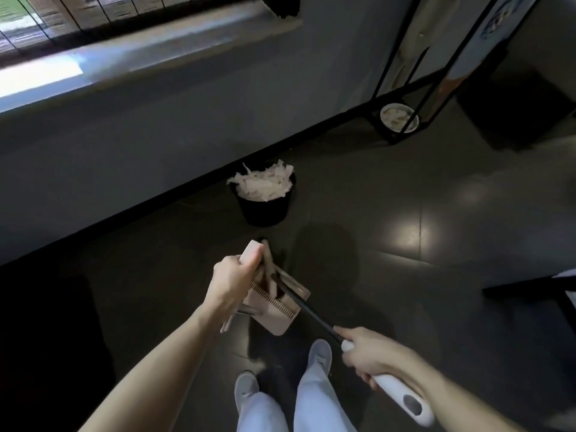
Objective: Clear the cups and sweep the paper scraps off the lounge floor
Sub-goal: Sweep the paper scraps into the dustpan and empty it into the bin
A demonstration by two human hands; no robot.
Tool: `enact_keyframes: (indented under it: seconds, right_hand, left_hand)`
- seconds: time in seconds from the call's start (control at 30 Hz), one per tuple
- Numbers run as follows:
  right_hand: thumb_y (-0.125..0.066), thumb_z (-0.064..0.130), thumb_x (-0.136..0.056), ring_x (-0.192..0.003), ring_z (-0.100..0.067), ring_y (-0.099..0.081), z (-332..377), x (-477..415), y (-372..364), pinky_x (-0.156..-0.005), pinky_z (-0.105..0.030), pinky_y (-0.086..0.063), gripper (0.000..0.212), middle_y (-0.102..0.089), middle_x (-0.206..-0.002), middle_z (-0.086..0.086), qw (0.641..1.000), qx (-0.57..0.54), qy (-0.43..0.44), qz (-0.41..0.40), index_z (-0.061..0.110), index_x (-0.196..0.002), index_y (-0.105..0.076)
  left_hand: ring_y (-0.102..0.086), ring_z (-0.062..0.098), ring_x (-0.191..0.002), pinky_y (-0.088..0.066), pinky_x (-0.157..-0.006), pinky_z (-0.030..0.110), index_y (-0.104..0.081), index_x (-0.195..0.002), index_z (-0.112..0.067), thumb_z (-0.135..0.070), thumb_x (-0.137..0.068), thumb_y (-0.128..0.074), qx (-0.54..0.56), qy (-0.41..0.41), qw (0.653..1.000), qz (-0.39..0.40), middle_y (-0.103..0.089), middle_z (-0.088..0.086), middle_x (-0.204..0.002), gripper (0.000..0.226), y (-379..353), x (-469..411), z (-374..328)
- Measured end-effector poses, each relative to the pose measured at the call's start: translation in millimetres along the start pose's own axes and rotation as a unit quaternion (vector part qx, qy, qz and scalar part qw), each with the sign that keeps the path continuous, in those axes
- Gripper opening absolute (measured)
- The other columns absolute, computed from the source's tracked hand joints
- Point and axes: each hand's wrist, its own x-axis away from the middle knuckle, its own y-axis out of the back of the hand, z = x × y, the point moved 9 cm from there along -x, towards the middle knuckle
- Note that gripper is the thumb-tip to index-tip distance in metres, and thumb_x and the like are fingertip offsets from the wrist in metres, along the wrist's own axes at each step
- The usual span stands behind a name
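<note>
The dark tiled floor (405, 275) carries one fixed mark: the black round bin (265, 210) standing against the wall's skirting, heaped over its rim with white paper scraps (265, 183).

On the person's side of the bin, near it but not touching, the pink plastic dustpan (274, 310) hangs or rests low over the floor. Its upright handle rises toward the bin. The long broom with black shaft and white grip (311, 310) runs on a slant from the person's right, away from the bin, up to the dustpan, where its pale head sits in or against the pan.

The left hand (232, 275) is the hand nearer the bin. Its fingers are wrapped round the top of the dustpan handle. The right hand (371, 357), farther from the bin, has its fingers curled round the white grip, with the forefinger laid along the shaft.

So the bin lies straight ahead of the left hand, and the pan need only travel forward and tip over the rim. Whether the pan holds scraps cannot be told in this dim light.

Well to the right of the bin and farther along the wall, a round white cup (399, 117) sits on the floor inside a black metal frame, not yet cleared.
</note>
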Motion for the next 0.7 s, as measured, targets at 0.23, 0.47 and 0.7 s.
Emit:
enact_keyframes:
  seconds: [0.23, 0.47, 0.7]
  right_hand:
    - [-0.045, 0.018, -0.087, -0.038, -0.010, -0.053, 2, 51, 2, -0.043, -0.020, -0.047, 0.070, -0.051, -0.074, 0.003, 0.997, 0.055, 0.010, -0.062, 0.049, -0.146, -0.024]
    - [-0.043, 0.013, -0.089, -0.042, -0.014, -0.055, 35, 32, -16, -0.038, -0.019, -0.041, 0.074, -0.050, -0.111, -0.010, 0.985, 0.134, 0.010, -0.105, 0.040, -0.152, -0.016]
    - [-0.041, 0.010, -0.093, -0.091, -0.020, -0.062, 102, -10, -90, -0.064, -0.014, -0.047, 0.069, -0.048, -0.141, -0.012, 0.981, 0.182, 0.052, -0.028, 0.025, -0.154, -0.013]
  left_hand:
    - [-0.052, 0.012, -0.045, -0.044, -0.049, 0.026, -0.055, -0.061, -0.013, -0.076, -0.076, -0.045, -0.020, 0.009, 1.000, -0.022, -0.056, -0.002, -0.054, 0.066, 49, 9, 28]
    - [-0.047, 0.009, -0.039, -0.039, -0.041, 0.022, -0.052, -0.057, -0.017, -0.073, -0.078, -0.047, -0.012, 0.008, 1.000, -0.016, -0.051, -0.006, -0.047, 0.060, 98, 26, 62]
    - [-0.051, 0.010, -0.041, -0.045, -0.048, 0.027, -0.053, -0.048, -0.018, -0.075, -0.075, -0.045, -0.006, 0.017, 0.998, -0.056, -0.055, -0.005, -0.045, 0.064, 149, 11, 87]
